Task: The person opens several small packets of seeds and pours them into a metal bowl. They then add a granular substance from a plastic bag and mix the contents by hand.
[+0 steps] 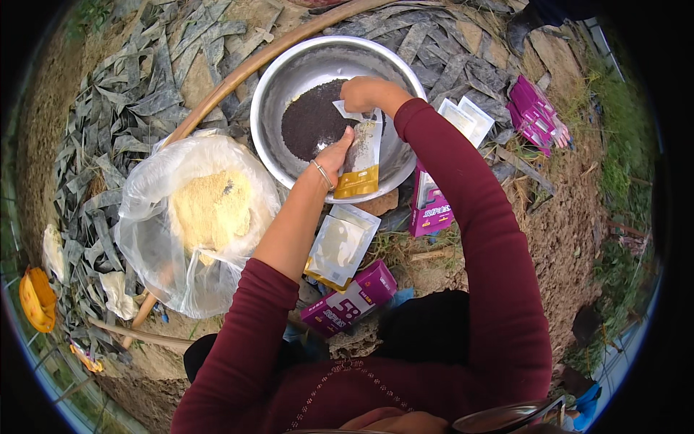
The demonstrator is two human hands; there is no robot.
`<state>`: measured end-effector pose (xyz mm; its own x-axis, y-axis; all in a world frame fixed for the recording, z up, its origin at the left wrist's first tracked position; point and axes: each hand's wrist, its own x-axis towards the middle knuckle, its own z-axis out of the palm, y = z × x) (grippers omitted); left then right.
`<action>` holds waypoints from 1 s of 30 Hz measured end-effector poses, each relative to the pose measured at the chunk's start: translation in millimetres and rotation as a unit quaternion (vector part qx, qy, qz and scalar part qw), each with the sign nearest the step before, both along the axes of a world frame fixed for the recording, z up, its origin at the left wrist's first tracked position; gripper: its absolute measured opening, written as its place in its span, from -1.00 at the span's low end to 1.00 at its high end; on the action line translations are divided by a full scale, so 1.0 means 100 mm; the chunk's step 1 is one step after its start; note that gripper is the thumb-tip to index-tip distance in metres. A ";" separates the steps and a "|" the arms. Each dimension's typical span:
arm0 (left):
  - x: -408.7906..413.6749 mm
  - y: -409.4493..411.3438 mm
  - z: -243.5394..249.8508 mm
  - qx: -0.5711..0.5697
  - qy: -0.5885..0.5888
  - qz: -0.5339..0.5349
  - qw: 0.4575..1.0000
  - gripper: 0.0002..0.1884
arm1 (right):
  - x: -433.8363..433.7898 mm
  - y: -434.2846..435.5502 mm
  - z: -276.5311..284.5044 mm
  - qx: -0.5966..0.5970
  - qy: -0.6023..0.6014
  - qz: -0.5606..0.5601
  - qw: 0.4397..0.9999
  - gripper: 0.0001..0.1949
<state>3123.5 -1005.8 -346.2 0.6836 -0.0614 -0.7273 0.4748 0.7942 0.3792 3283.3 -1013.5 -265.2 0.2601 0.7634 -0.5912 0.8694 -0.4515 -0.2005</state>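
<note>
A wide metal basin (260, 103) sits on the ground before me, with a heap of small dark seed-like grains (306, 122) in it. Over its near right side I hold a clear-fronted pouch (364, 154) with a gold end; dark grains show inside. My left hand (333, 157), with a bangle at the wrist, grips the pouch's left side. The fingers of my right hand (366, 93) are closed at its white upper end and partly hidden. Just below the basin lie more pouches (341, 244), pale in front, beside a purple printed box (349, 298).
At left, an open clear plastic bag (143, 238) holds yellowish powder (209, 209). A long wooden pole (238, 73) passes behind the basin. Right are another purple box (431, 214), pale packets (467, 120) and flattened purple packaging (534, 114). A person's boot (520, 32) stands far right.
</note>
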 end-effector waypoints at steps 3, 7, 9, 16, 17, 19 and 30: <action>0.01 -0.07 -0.01 0.076 -0.030 0.043 0.996 -0.52 | -0.02 -0.14 0.05 0.084 0.066 -0.010 0.994 -0.69; 0.02 -0.08 -0.02 0.101 -0.096 0.073 0.988 -0.38 | 0.10 -0.25 -0.19 0.055 0.072 -0.041 0.995 -0.65; 0.04 -0.05 0.01 0.091 -0.109 0.089 0.986 -0.40 | 0.11 -0.25 -0.16 0.074 0.080 -0.057 0.992 -0.64; 0.00 0.17 -0.01 0.068 -0.115 0.112 0.985 -0.70 | 0.13 -0.39 0.28 0.085 0.202 -0.167 0.961 -0.74; 0.00 0.18 0.01 0.064 -0.125 0.123 0.982 -0.71 | 0.19 -0.45 0.28 0.105 0.214 -0.178 0.955 -0.76; 0.00 0.18 0.00 0.054 -0.145 0.146 0.977 -0.72 | 0.28 -0.55 0.21 0.142 0.237 -0.199 0.940 -0.81; -0.05 0.17 -0.04 -0.055 -0.180 0.155 0.970 -0.78 | -0.21 -0.59 0.00 0.390 -0.074 -0.121 0.910 -0.83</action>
<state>3118.8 -988.7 -350.3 0.8900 0.1243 -0.4387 0.0588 0.9228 0.3808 3262.1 -1072.2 -265.3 0.5093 0.8456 0.1596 0.8065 -0.4043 -0.4314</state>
